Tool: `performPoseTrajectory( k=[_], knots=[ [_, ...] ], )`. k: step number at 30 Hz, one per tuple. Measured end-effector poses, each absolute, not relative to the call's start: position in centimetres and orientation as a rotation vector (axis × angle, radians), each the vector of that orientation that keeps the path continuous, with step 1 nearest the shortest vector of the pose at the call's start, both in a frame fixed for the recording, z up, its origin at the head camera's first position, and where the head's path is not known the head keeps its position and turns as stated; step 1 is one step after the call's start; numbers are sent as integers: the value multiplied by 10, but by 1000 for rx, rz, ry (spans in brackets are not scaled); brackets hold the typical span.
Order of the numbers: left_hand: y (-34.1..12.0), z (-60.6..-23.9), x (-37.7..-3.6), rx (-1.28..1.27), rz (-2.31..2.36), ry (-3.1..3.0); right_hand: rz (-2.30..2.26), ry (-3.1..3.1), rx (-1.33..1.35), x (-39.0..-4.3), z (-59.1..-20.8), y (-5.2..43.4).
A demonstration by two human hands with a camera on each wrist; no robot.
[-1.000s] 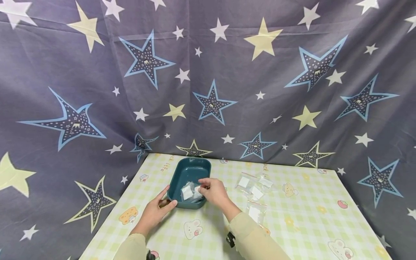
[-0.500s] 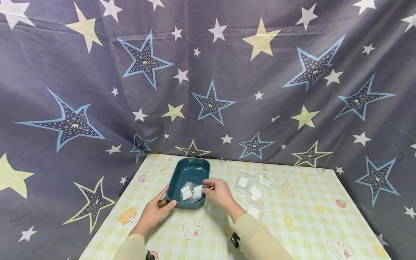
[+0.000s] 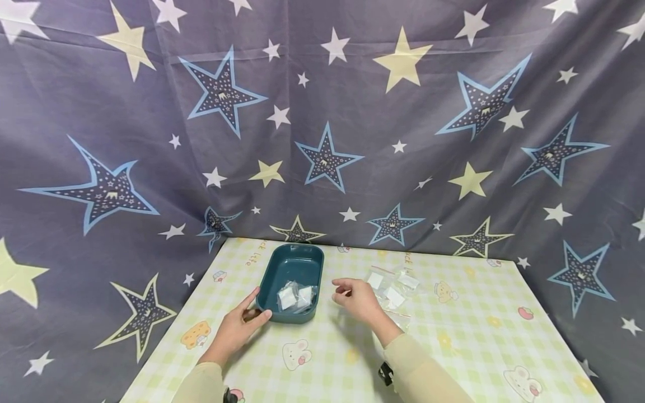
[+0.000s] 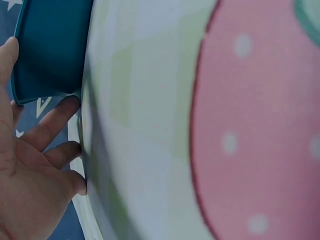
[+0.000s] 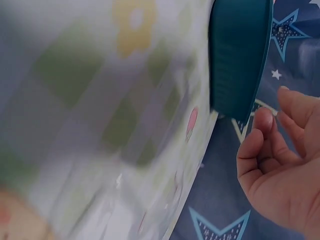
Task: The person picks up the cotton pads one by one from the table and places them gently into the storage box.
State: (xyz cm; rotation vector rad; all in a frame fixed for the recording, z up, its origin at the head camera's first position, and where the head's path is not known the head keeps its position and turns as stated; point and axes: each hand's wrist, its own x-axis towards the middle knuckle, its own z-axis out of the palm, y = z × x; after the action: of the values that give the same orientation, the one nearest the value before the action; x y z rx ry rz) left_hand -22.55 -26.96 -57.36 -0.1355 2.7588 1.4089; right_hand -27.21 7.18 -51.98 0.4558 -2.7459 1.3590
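Your right hand (image 3: 359, 298) has pulled back from the teal tray (image 3: 294, 267), fingers loose and seemingly empty; keep left hand (image 3: 241, 326) bracing the tray's near corner, fingers relaxed, and pinch the next loose packets (image 3: 394, 286) by an edge.

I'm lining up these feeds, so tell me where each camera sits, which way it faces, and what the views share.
Head: worn high, facing forward and down at the table; shows both sleeved arms, left hand on the tray, right hand over the table beside the bags.
Left wrist: low by the tablecloth, facing along it; shows the left hand by the tray.
Right wrist: low, facing the tray; shows the right hand, empty.
Shared: all three show the tray.
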Motion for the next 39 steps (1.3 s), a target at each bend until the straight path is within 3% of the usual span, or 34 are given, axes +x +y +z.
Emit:
performPoseTrajectory(
  k=[11, 27, 39],
  knots=[
    [-272, -573, -230, 5, 1372, 2859, 1324, -2765, 440, -265, -524, 134],
    [-271, -577, -231, -44, 1383, 2851, 1171, -2831, 575, -247, -531, 220],
    [-272, -577, -232, -53, 1386, 2845, 1070, -2929, 664, -226, -545, 249]
  ],
)
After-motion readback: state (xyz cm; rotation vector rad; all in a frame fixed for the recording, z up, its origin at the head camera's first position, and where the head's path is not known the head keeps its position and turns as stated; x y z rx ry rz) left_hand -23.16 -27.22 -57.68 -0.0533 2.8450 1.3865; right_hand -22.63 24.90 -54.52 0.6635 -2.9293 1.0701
